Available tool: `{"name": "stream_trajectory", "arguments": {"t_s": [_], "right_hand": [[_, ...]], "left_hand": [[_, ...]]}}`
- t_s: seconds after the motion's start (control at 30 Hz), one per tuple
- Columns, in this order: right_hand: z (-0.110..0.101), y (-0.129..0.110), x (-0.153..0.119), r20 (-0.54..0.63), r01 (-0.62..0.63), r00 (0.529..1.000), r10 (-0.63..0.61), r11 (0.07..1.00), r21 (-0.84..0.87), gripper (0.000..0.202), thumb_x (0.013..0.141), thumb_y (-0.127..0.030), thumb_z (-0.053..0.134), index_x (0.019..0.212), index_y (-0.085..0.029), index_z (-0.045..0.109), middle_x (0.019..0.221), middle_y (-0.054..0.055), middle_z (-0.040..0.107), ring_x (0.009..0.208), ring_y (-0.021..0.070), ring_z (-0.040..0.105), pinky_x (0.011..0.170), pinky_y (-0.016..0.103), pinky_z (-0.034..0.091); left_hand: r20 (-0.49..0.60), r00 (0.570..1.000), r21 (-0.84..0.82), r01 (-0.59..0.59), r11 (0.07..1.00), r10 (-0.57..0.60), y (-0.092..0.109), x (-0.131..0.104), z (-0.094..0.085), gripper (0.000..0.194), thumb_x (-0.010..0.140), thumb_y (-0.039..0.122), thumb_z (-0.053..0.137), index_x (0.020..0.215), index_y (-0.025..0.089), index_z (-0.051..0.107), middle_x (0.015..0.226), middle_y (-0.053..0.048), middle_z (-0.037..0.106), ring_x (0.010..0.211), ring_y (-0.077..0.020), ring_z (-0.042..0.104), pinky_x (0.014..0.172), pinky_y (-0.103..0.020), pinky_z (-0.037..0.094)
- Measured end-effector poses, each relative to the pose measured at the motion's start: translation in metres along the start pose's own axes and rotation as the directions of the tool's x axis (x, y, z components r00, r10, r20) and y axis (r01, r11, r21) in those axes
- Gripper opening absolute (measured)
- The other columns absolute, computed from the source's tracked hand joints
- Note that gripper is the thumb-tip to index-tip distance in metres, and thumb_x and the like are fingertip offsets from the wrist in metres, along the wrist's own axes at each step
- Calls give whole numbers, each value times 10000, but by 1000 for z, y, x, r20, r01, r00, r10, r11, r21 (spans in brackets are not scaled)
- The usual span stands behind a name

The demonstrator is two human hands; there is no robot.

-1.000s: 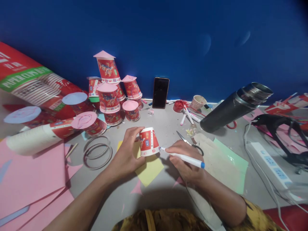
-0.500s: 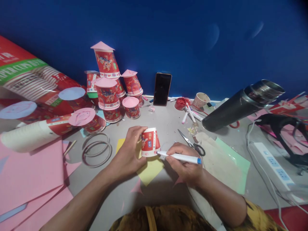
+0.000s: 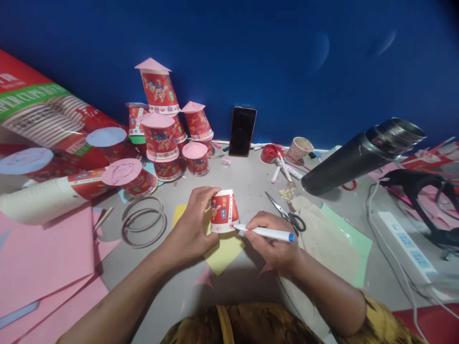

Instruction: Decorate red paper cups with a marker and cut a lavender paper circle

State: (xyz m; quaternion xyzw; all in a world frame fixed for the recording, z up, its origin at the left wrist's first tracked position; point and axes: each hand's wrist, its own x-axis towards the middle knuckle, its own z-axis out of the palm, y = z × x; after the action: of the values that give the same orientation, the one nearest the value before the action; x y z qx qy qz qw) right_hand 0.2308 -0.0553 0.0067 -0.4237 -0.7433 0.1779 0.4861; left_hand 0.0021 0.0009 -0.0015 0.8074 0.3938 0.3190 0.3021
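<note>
**Cup and marker at mid-desk**

Left hand [image 3: 190, 229] clamps an upturned cup [image 3: 224, 211] onto yellow paper [image 3: 224, 251]; fingers cover the cup's left side, and its rim on that side is hidden. Right hand [image 3: 274, 239] pinches a marker [image 3: 267, 232], tip touching the cup's lower right edge. The paper under the cup is hidden.

Right of the cup: scissors [image 3: 285, 215], partly behind the right hand, then a flask [image 3: 358, 157] and power strip [image 3: 405, 243], its far end cut off. Behind the cup, bare desk [image 3: 244, 186] up to the phone [image 3: 243, 131]. Left of the cup: wire rings [image 3: 143, 224], pink sheets [image 3: 43, 258] running off frame.
</note>
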Motion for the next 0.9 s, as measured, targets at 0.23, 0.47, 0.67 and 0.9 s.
{"name": "stream_trajectory", "arguments": {"t_s": [0.23, 0.47, 0.67, 0.9], "right_hand": [[1, -1, 0, -12, 25, 1000, -25, 1000, 0, 85, 964, -187, 637, 904, -216, 691, 758, 20, 761, 601, 144, 679, 571, 251, 526], [0, -3, 1, -35, 0, 999, 1, 1000, 23, 78, 954, -175, 647, 901, -216, 688, 750, 15, 753, 610, 141, 686, 577, 239, 521], [-4, -6, 3, -59, 2, 998, 0, 1000, 31, 77, 934, -151, 661, 898, -214, 686, 739, 14, 746, 614, 142, 689, 585, 237, 525], [-3, -6, 3, -58, 6, 998, -4, 1000, 23, 84, 931, -144, 658, 886, -209, 685, 724, 11, 736, 604, 135, 679, 579, 231, 515]], "left_hand": [[2, 1000, 11, 3, 1000, -3, 1, 0, 0, 781, 736, 77, 635, 1461, 250, 400, 1428, -119, 468, 1377, -319, 513, 1158, -518, 512], [4, 1000, 11, -6, 1000, 6, 1, 0, -1, 758, 749, 101, 644, 1455, 243, 404, 1426, -122, 470, 1386, -321, 511, 1162, -515, 511], [16, 1000, 7, 1, 1000, -1, 4, 0, -3, 792, 715, 73, 615, 1459, 242, 401, 1432, -121, 474, 1402, -319, 504, 1188, -530, 492], [35, 999, -18, 10, 1000, -9, 3, 1, -3, 805, 701, 68, 610, 1455, 253, 397, 1443, -130, 474, 1405, -332, 495, 1178, -561, 496]]}}
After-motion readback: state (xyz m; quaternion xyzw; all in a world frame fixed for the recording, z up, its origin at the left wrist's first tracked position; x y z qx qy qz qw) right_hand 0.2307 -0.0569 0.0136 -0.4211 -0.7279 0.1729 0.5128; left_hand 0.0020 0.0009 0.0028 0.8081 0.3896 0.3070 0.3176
